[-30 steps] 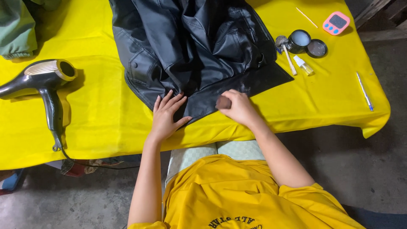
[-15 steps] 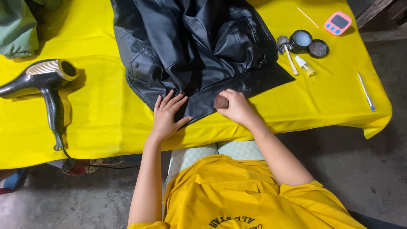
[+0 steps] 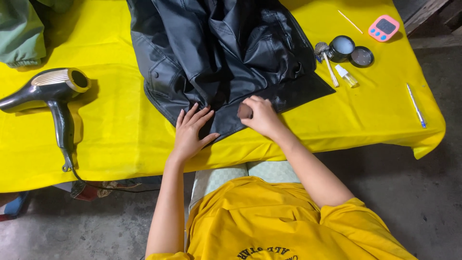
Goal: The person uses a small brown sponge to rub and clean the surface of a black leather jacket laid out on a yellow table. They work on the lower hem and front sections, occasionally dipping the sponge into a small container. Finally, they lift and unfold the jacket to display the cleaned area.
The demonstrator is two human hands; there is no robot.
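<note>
Two hands are laid on the lower edge of a black leather jacket [image 3: 226, 62] spread over a yellow tablecloth [image 3: 120, 130]. The left hand [image 3: 191, 132] is pressed flat, its fingers [image 3: 199, 114] fanned wide open and nothing gripped; the fingertips lie on the leather while the heel of the palm rests on the cloth. Just beside it, the right hand [image 3: 262, 116] is curled closed around a small dark brown pad [image 3: 245, 111], which is held between thumb and fingers and pressed against the jacket's hem. Beyond both sets of fingertips the rest of the jacket is bunched in folds. Farther out past the right hand, a small brush [image 3: 326, 60], an opened round tin [image 3: 342, 47], its lid [image 3: 361, 56] and a small clear bottle [image 3: 346, 76] are grouped; a pink timer [image 3: 384, 27] and a thin stick [image 3: 350, 21] are set beyond them, and a pen [image 3: 416, 105] is placed near the cloth's edge. Well apart from the left hand, a black hair dryer [image 3: 50, 91] is laid, with a green garment [image 3: 21, 31] beyond it.
</note>
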